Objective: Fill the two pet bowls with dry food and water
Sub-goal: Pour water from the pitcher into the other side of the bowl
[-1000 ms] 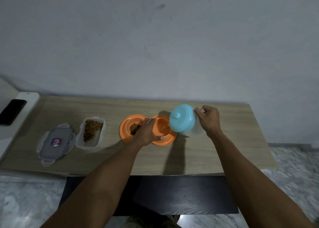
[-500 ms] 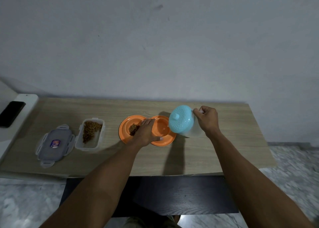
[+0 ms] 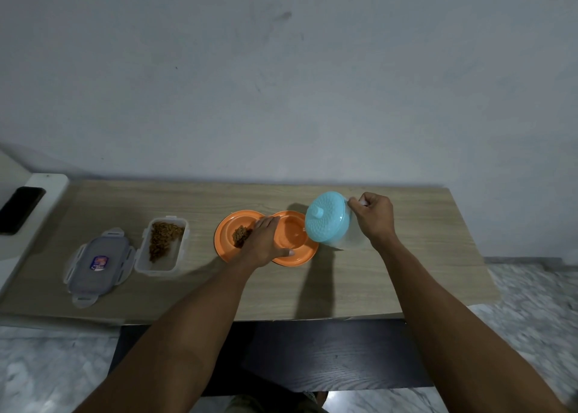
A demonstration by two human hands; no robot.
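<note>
An orange double pet bowl [image 3: 225, 245] sits mid-table. Brown dry food [image 3: 240, 235] lies in its left well; the right well [image 3: 292, 236] looks wet inside. My left hand [image 3: 266, 243] rests flat over the ridge between the wells, fingers straight. My right hand [image 3: 373, 218] grips the handle of a clear jug with a turquoise lid [image 3: 327, 217]. The jug is tipped to the left over the right well's rim. A clear food container [image 3: 162, 247] with kibble stands open at left.
The container's grey lid [image 3: 97, 264] lies beside it near the table's left end. A black phone [image 3: 19, 213] rests on a white surface at far left. The wooden table [image 3: 406, 275] ends at the right above marble floor; a dark bench sits below the front edge.
The jug stays tilted over the right well with almost no shift. My left hand keeps its place on the bowl.
</note>
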